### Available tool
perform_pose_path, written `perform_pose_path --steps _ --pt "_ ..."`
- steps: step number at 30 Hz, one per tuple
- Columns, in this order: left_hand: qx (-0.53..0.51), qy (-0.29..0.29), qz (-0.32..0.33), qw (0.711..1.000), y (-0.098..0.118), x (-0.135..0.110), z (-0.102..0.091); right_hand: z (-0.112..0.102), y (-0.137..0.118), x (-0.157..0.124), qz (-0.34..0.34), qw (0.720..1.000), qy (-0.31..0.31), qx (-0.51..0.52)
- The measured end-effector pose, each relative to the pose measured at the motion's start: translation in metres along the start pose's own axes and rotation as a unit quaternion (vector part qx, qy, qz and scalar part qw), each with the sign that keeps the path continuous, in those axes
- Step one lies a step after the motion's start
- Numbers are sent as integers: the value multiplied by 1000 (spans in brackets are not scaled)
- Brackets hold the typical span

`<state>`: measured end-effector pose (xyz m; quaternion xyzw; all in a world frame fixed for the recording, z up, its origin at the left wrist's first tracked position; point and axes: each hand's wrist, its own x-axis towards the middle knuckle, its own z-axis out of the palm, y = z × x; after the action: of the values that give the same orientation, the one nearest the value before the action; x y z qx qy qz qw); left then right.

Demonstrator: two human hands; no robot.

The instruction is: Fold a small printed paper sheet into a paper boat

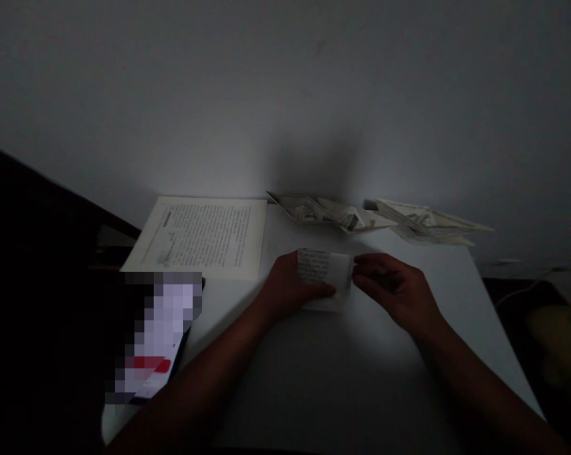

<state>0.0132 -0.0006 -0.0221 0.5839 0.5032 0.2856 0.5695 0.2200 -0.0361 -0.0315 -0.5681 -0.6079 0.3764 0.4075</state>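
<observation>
We pinched folded paper (pixel 318 268) in our left hand (pixel 283 287), our right hand (pixel 403 294) loosely spread just right of it, paper boats (pixel 420 229) beyond it.

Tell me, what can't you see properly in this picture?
In the head view:
Phone: blocky squares hide most of it.
Left hand: the folded paper hides most fingers.
Print on that paper: too small and blurred to read.
Yellowish thing: cut off by the right edge, dark and blurred.

Left grip (pixel 288 289) holds folded paper (pixel 321 268); right grip (pixel 402 289) beside it.
</observation>
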Motion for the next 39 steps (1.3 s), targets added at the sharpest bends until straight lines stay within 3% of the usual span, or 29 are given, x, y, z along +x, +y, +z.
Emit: perform_pose_path --steps 3,8,12,18,21,26,33,39 --pt "108 -35 50 992 0 -3 1 0 2 1 5 1000 -2 -28" --pt "249 -16 124 960 -2 -8 4 1 4 0 -38 987 -20 -154" --pt "365 55 241 898 -8 -9 4 -1 1 2 -85 959 -27 -269" --pt "484 17 270 833 -11 -15 18 -3 -5 5 -107 911 -62 -394" --pt "500 16 261 826 -13 -16 23 -5 -6 5 -114 900 -80 -414" --pt "514 27 252 819 -17 -16 23 -12 -8 13 -112 907 -109 -391" --pt "529 46 250 810 -25 -19 20 -18 -13 23 -57 914 -148 -373" --pt "500 67 301 809 -31 -21 18 -18 -11 24 -28 931 -136 -336"
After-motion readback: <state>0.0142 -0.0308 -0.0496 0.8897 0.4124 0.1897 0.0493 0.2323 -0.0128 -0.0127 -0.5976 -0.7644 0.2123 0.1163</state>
